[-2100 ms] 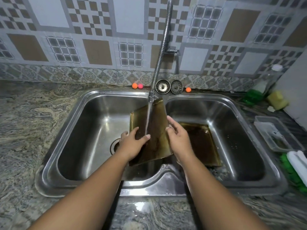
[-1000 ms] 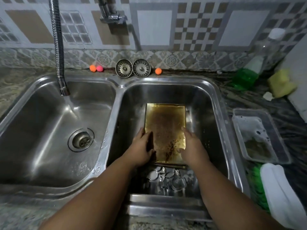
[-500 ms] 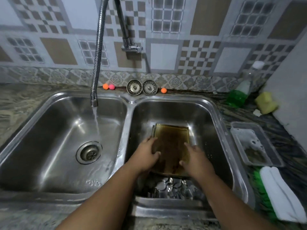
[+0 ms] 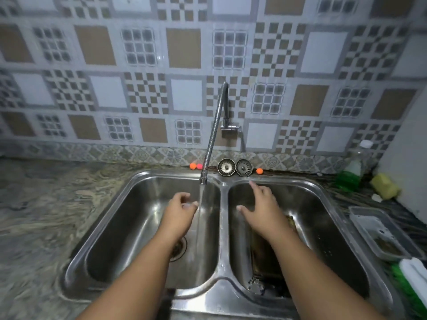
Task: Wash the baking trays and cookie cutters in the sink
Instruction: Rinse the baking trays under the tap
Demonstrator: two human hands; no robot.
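Note:
Brown-stained baking trays (image 4: 265,255) lie flat in the right basin of the steel double sink (image 4: 220,227), mostly hidden under my right forearm. A metal cookie cutter (image 4: 256,285) sits at the basin's near edge. My left hand (image 4: 180,207) hangs over the left basin with fingers loosely curled, its fingertips at the stream of water from the flexible faucet (image 4: 209,153). My right hand (image 4: 260,205) is raised over the right basin, fingers spread and straight, holding nothing.
Two sink strainers (image 4: 235,167) and small orange balls (image 4: 193,166) sit on the back ledge. At the right stand a green soap bottle (image 4: 350,174), a yellow sponge (image 4: 384,185), a clear plastic container (image 4: 379,232) and a white cloth (image 4: 416,278). Granite counter (image 4: 46,215) lies left.
Both hands have let go of the tray in the right basin and lifted. The left hand moved to the water stream over the left basin; the view tilted up.

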